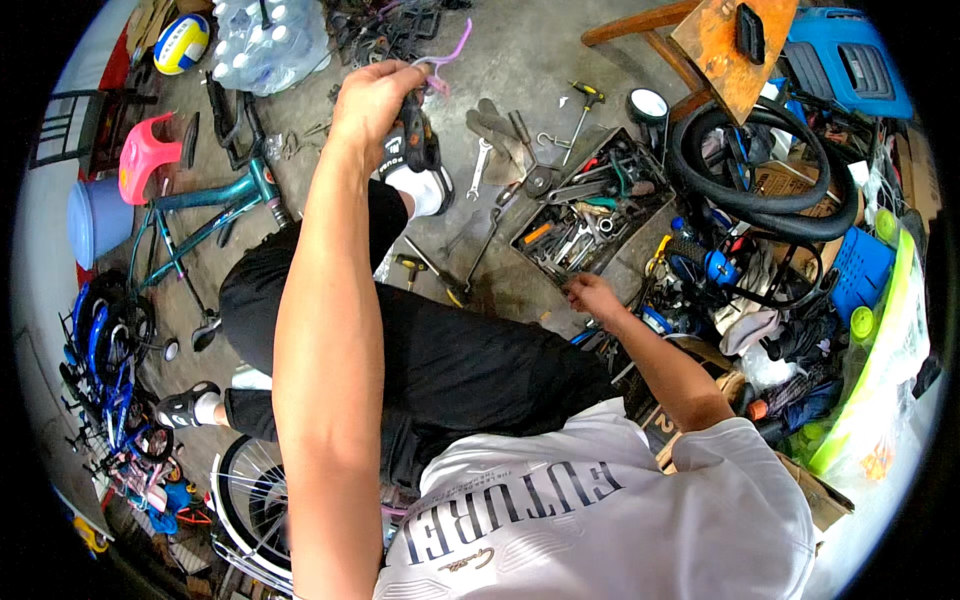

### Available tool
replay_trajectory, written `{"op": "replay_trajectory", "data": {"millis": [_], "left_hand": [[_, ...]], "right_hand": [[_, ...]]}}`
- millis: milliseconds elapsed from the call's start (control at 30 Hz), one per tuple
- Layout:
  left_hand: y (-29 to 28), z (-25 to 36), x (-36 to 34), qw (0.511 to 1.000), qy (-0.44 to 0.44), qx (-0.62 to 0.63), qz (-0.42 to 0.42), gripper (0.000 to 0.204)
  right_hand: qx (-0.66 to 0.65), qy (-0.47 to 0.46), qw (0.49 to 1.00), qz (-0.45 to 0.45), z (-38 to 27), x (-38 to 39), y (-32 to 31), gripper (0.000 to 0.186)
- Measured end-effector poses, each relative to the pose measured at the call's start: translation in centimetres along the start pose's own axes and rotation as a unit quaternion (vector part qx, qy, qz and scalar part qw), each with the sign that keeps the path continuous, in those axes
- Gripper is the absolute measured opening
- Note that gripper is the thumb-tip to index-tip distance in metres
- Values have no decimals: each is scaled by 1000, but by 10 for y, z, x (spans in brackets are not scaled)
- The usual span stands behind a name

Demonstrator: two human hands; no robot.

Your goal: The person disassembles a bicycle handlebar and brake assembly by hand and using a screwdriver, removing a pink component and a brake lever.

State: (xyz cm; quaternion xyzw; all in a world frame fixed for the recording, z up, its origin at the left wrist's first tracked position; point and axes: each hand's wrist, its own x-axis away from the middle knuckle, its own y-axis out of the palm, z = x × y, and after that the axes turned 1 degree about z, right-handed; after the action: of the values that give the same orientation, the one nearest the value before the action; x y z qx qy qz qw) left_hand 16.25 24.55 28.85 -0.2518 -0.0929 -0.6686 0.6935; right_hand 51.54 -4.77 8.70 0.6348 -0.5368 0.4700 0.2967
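My left hand is stretched far forward, its fingers closed at a thin, translucent purple strip that curls away past the fingertips. Just below those fingers is a black part, partly covered by the hand, close to my foot in a white sock and dark sandal. On the right, my right hand is pinched at the near edge of a dark toolbox full of wrenches and other tools. Whatever lies between its fingertips is too small and dark to make out.
A wrench, grey gloves and a yellow-black T-handle tool lie on the concrete floor. At left is a teal bicycle frame beside a pink stool. Black tyres and clutter fill the right.
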Motion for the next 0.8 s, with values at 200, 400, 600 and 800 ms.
{"op": "replay_trajectory", "data": {"millis": [200,400,600,800], "left_hand": [[-7,-11,-11,999,-1,-42,-15,28],[0,-15,-14,997,27,-59,-30,30],[-5,-20,-14,997,20,-65,-41,32],[-7,-17,-12,994,26,-108,-11,25]], "right_hand": [[58,-38,997,27,10,-21,5,25],[214,-172,958,85,-21,-33,-2,23],[476,-501,697,191,-148,-19,12,15],[712,-243,638,165,-207,-136,49,37]]}}
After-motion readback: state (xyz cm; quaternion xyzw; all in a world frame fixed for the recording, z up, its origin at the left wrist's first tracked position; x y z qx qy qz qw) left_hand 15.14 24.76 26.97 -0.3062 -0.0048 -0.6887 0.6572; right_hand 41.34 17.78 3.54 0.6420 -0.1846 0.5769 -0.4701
